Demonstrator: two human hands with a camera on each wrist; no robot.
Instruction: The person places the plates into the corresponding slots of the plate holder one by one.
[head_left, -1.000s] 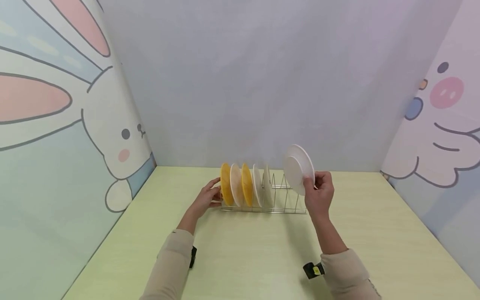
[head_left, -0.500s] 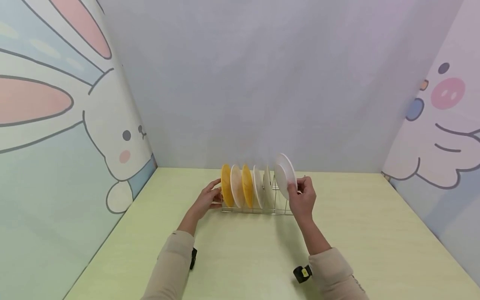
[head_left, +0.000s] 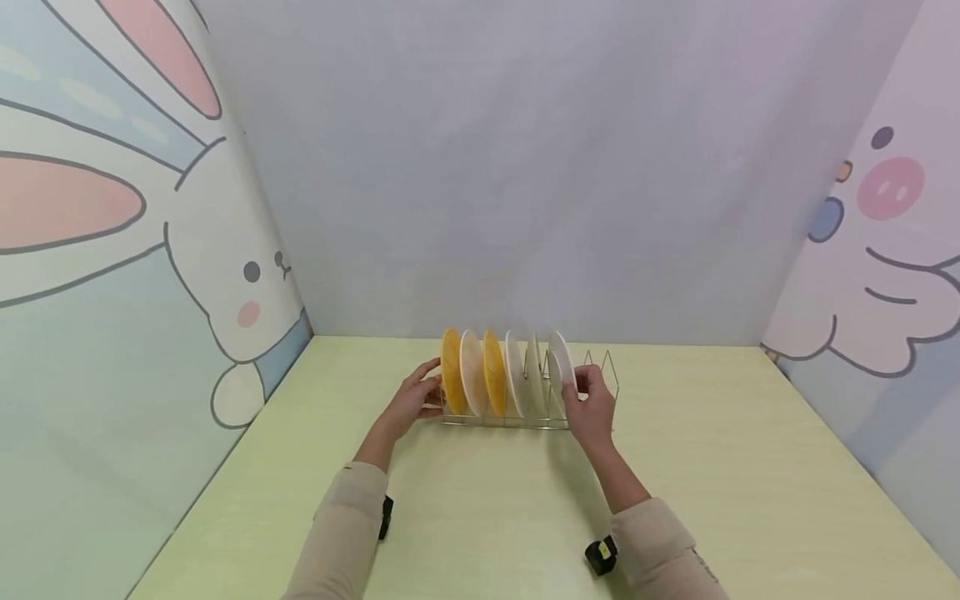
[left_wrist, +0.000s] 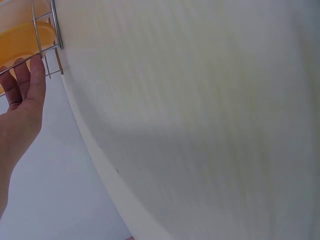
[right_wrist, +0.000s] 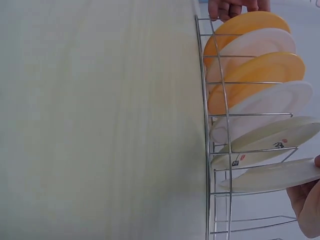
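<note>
A wire dish rack (head_left: 551, 427) stands on the table with a row of upright plates. My right hand (head_left: 591, 410) pinches the rim of a white plate (head_left: 560, 362), which now stands between the rack's wires on the right of the row. Beside it is a pale plate with small printed marks (right_wrist: 280, 142), then a white plate (head_left: 514, 375). Further left come a yellow plate (head_left: 493, 373), a pinkish-white plate (head_left: 472, 373) and another yellow plate (head_left: 452, 372). My left hand (head_left: 408, 402) holds the rack's left end, fingertips at its end wire (left_wrist: 36, 30).
Wire slots (head_left: 609, 371) without plates show at the rack's right end. The pale table (head_left: 480, 517) reaches back to a grey curtain (head_left: 480, 167). Side panels with a cartoon rabbit (head_left: 217, 317) and a cartoon pig (head_left: 862, 275) flank it.
My right hand has moved left and down, bringing the white plate from above the rack's right end into a slot beside the printed plate. My left hand has stayed at the rack's end.
</note>
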